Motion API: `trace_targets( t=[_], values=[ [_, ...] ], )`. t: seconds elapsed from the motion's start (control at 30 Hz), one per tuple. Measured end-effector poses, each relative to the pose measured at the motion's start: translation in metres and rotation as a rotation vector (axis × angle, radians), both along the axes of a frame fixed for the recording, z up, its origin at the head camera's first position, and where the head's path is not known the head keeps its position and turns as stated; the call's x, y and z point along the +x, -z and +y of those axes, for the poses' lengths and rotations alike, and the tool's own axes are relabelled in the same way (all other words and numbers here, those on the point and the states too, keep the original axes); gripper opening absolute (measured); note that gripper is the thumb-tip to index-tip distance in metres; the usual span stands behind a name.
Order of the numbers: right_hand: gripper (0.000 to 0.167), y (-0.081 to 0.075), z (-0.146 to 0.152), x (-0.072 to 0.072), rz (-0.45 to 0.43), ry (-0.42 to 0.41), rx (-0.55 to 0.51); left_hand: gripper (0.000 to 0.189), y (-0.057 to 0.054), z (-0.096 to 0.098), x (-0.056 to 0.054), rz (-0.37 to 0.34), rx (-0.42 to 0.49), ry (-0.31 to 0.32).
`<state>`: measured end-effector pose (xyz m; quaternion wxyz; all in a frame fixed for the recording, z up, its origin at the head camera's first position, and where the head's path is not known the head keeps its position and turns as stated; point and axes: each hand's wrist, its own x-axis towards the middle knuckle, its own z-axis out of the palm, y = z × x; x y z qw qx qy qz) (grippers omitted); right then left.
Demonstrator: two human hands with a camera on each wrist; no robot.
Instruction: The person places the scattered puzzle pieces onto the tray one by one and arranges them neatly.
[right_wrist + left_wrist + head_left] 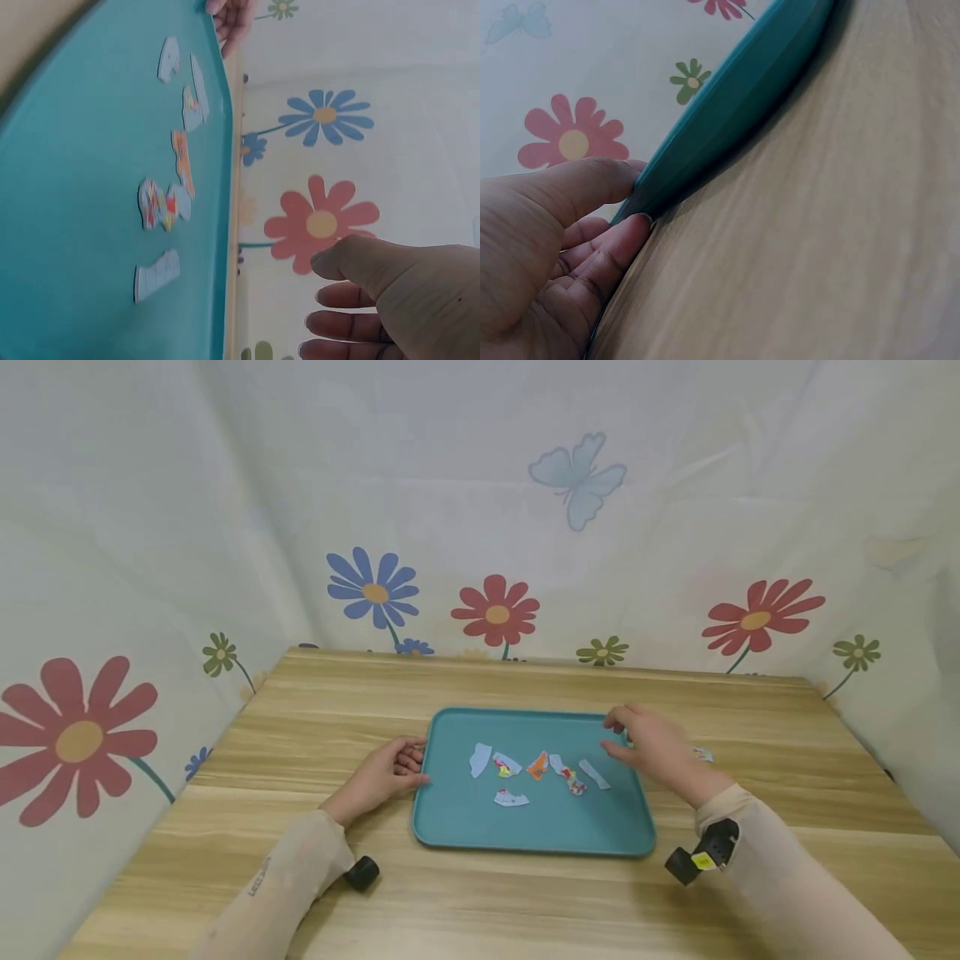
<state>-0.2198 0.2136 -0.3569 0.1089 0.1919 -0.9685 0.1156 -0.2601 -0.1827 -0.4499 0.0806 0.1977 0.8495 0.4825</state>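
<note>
A teal rectangular tray lies on the wooden table, with several irregular paper scraps spread over its middle. Among them are an orange scrap, a white one and a narrow strip. My left hand holds the tray's left rim, thumb over the edge and fingertips against its outer side, as the left wrist view shows. Above the tray's right side hovers my right hand, its fingers loosely bent. In the right wrist view nothing shows between that thumb and the fingers.
Another small scrap lies on the table to the right of the tray, just beyond the right hand. A white curtain printed with flowers and a butterfly hangs behind the table and at both sides.
</note>
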Motion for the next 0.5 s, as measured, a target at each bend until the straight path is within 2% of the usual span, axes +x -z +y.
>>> trace_targets(
  t=[0.5],
  values=[
    [0.029,-0.008,0.040,-0.001,-0.058,0.096,0.031,0.060,0.002,-0.001,-0.002,-0.007,0.024,0.002]
  ],
)
